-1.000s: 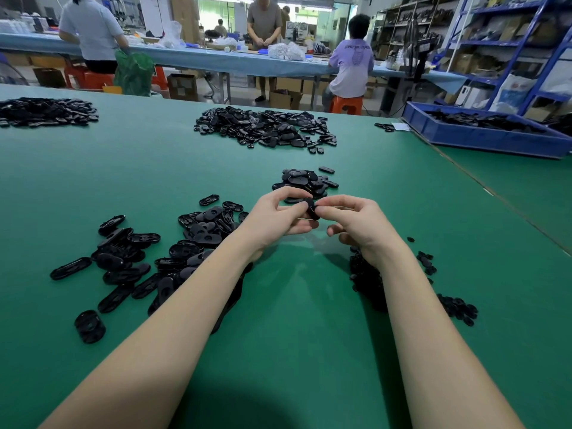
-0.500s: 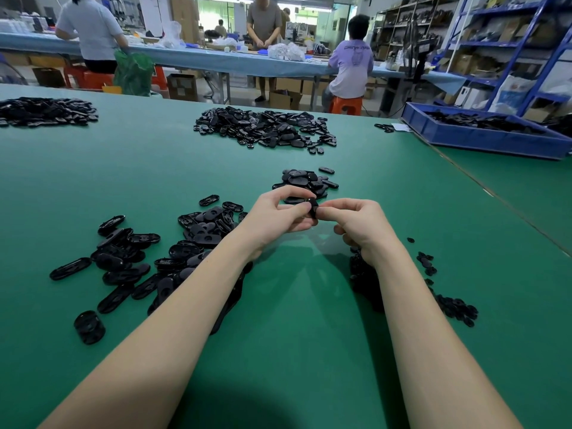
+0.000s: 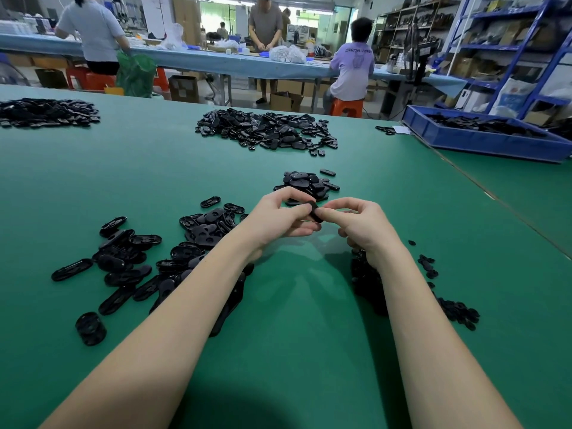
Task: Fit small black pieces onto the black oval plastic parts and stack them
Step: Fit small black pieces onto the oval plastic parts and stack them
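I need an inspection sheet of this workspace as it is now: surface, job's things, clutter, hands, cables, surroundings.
Surface: green table, a seam running along its right side.
Job's things: one black oval part held up between both hands; loose oval parts on the left; small stack just beyond the hands; small black pieces on the right.
Clutter: large far pile; another pile far left; blue bin with parts.
Hands: left hand and right hand both pinch the oval part.
Cables: nothing seen.
Surroundings: three people at a blue bench; shelving at right.
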{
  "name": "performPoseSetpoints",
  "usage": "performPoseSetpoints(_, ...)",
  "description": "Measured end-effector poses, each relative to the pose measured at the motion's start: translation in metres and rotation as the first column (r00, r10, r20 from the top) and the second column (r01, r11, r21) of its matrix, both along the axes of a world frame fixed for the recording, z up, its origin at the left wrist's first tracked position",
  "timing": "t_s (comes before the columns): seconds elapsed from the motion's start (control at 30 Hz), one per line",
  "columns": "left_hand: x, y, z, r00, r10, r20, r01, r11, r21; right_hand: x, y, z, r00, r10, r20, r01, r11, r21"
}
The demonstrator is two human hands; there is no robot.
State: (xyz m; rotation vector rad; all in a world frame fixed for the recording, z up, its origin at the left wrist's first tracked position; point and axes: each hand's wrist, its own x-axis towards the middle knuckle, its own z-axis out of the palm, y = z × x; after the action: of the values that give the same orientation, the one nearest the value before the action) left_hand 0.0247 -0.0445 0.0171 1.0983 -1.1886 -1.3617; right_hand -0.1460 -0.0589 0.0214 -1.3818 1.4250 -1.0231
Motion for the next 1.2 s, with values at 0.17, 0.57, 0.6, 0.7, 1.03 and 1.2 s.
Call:
performPoseSetpoints(0.17,0.004,-0.001,0.001,0.997,-0.035,-0.071,0.039,0.998,0.052,-0.003,0.002,-0.004,0.996,0.051,0.08,-0.054,0.998,0.035)
performPoseSetpoints(0.57,0.006,-0.001,-0.001,1.0,0.007,-0.017,-0.007,0.999,0.033,-0.002,0.002,-0.006,0.986,0.126,0.111,-0.126,0.992,-0.009)
performPoseSetpoints(0.6,0.006,0.0,-0.001,0.999,0.02,-0.034,-0.019,0.999,0.036,-0.003,0.001,-0.005,0.986,0.135,0.095,-0.134,0.991,-0.008)
performPoseSetpoints(0.7,0.005,0.0,-0.001,0.999,0.033,-0.033,-0.032,0.999,0.034,-0.003,0.0,-0.005,0.991,0.129,0.033,-0.128,0.991,-0.028)
performPoseSetpoints(1.03,-0.002,0.002,-0.008,0.995,0.097,0.035,-0.098,0.995,0.023,-0.004,-0.008,-0.009,0.979,0.079,-0.188,-0.101,0.988,-0.113)
performPoseSetpoints(1.2,-0.002,0.001,-0.01,0.989,0.117,0.09,-0.118,0.993,0.009,0.001,-0.009,-0.014,0.974,0.048,-0.223,-0.079,0.988,-0.136)
